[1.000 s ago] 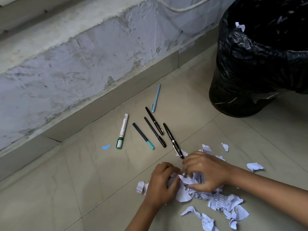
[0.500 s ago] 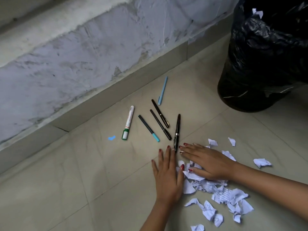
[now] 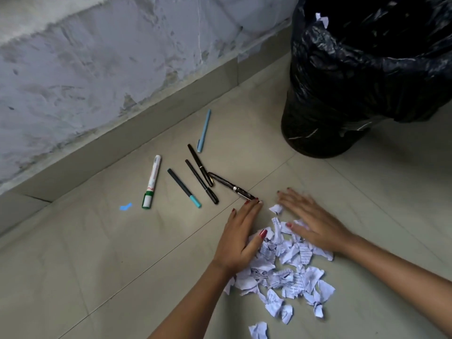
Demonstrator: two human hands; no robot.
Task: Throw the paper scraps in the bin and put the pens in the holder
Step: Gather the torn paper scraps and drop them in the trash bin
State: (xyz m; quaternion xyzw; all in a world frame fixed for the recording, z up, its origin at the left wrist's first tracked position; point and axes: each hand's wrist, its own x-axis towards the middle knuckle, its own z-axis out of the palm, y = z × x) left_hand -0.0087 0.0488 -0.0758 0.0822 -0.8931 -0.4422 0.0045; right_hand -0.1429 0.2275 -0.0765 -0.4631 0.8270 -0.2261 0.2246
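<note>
White paper scraps (image 3: 286, 267) heaped on floor (image 3: 97, 265), 5 o'clock. Left hand (image 3: 241, 237) flat, fingers spread, holding nothing, at heap's 9 o'clock edge; right hand (image 3: 315, 222) flat, empty, at 1 o'clock. Pens (image 3: 195, 177) loose at 11 o'clock. Black-bagged bin (image 3: 354, 81) at 1 o'clock.

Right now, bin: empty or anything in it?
Not empty: one paper scrap lies on the black liner inside the bin. Deeper contents are too dark to tell.

I see a tiled floor (image 3: 85, 265): 6 pens (image 3: 195, 177) at 12 o'clock, paper scraps (image 3: 286, 272) at 5 o'clock, the bin (image 3: 342, 99) at 2 o'clock.
</note>
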